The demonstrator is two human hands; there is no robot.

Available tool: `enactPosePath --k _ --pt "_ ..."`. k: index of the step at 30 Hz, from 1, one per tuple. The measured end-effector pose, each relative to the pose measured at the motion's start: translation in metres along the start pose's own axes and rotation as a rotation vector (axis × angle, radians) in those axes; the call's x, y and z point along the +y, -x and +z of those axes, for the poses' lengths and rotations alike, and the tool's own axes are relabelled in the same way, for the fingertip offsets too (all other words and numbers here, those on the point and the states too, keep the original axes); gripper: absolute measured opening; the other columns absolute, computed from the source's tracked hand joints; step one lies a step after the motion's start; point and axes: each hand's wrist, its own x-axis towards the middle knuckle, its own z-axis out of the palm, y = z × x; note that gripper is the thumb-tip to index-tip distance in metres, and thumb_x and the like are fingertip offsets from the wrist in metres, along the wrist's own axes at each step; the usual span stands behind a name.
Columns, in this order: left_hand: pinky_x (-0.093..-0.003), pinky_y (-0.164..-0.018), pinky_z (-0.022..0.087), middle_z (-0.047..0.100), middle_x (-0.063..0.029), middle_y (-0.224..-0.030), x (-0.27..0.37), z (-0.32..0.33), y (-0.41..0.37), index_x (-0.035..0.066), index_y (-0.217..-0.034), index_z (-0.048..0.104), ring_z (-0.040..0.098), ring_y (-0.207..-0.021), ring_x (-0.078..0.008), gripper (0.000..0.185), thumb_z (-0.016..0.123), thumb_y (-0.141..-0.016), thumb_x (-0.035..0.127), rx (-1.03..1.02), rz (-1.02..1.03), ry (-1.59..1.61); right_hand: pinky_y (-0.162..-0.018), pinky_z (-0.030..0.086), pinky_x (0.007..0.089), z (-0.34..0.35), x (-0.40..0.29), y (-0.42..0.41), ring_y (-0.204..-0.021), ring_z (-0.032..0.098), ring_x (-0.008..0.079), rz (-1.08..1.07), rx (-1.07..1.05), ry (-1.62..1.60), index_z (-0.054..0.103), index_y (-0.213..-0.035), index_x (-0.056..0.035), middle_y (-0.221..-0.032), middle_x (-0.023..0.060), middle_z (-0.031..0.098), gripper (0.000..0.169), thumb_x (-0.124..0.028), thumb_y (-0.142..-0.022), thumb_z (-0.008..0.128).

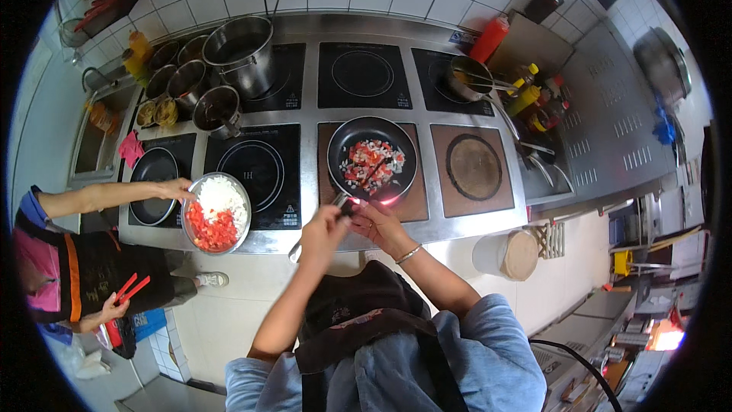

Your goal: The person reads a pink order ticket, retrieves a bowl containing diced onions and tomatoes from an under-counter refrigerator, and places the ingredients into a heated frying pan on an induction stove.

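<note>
A black frying pan (372,131) on a front hob holds chopped red and white pieces (372,163), with a thin dark utensil across them. Its handle points down-left, toward the steel front edge. Blurred by motion, my left hand (325,234) is at this handle; its grip is unclear. My right hand (382,228), with a bracelet at the wrist, is close beside it at the pan's near rim. A small dark part lies between both hands; which hand holds it is unclear. Pink-red light glows at the rim. To the left is a clear bowl (247,206) of chopped white and red pieces.
A co-worker's hand (174,189) holds the bowl; their other hand (114,309) holds red tongs (134,289). Another frying pan (154,169) is at far left. A tall steel pot (240,68) and smaller pots stand behind. A saucepan (470,88) and bottles (523,100) are back right.
</note>
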Motion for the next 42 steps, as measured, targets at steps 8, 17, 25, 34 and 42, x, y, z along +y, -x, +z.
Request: enactPosePath --k 8,17,25,34,42 --pt "-0.029 -0.061 0.049 0.063 -0.0105 -0.076 0.036 0.089 0.066 0.005 -0.103 0.055 0.062 -0.066 -0.021 0.027 0.062 -0.079 0.015 -0.238 0.057 0.062 -0.056 0.048 0.0332 -0.127 -0.031 0.021 -0.066 0.061 0.0226 -0.172 0.003 0.957 0.037 -0.124 -0.0069 -0.08 0.0098 0.061 0.053 -0.011 -0.076 0.06" --pt "-0.0228 -0.06 0.045 0.061 -0.0061 -0.072 -0.017 0.093 0.114 -0.001 -0.099 0.058 0.056 -0.064 -0.0098 0.019 0.057 -0.082 0.008 0.264 -0.295 0.167 -0.061 0.049 0.046 -0.141 -0.126 -0.012 -0.066 0.06 0.0394 -0.653 -0.124 2.034 0.032 -0.126 0.0013 -0.072 0.0239 0.06 0.063 -0.025 -0.075 0.059" --pt "-0.0224 -0.061 0.047 0.062 -0.006 -0.073 -0.019 0.126 0.15 -0.002 -0.098 0.058 0.058 -0.064 -0.0096 0.016 0.055 -0.084 0.006 0.293 -0.405 0.217 -0.058 0.049 0.0482 -0.154 -0.143 -0.049 -0.067 0.059 0.0411 -0.638 -0.077 1.867 0.04 -0.118 0.0015 -0.07 0.0248 0.059 0.052 -0.028 -0.078 0.055" --pt "-0.0229 -0.063 0.047 0.063 -0.0066 -0.074 -0.023 0.13 0.143 -0.002 -0.099 0.057 0.059 -0.066 -0.0102 0.018 0.055 -0.084 0.007 0.242 -0.357 0.212 -0.062 0.05 0.0441 -0.131 -0.121 -0.017 -0.07 0.061 0.0361 -0.6 -0.3 2.014 0.042 -0.116 0.0019 -0.077 0.0206 0.061 0.051 -0.026 -0.076 0.056" --pt "-0.0225 -0.064 0.047 0.063 -0.0058 -0.075 -0.025 0.126 0.153 -0.002 -0.1 0.057 0.057 -0.066 -0.009 0.018 0.055 -0.084 0.006 0.239 -0.383 0.244 -0.062 0.05 0.045 -0.128 -0.143 -0.056 -0.07 0.061 0.0363 -0.64 -0.029 2.026 0.043 -0.115 0.0035 -0.076 0.0212 0.061 0.051 -0.029 -0.077 0.056"
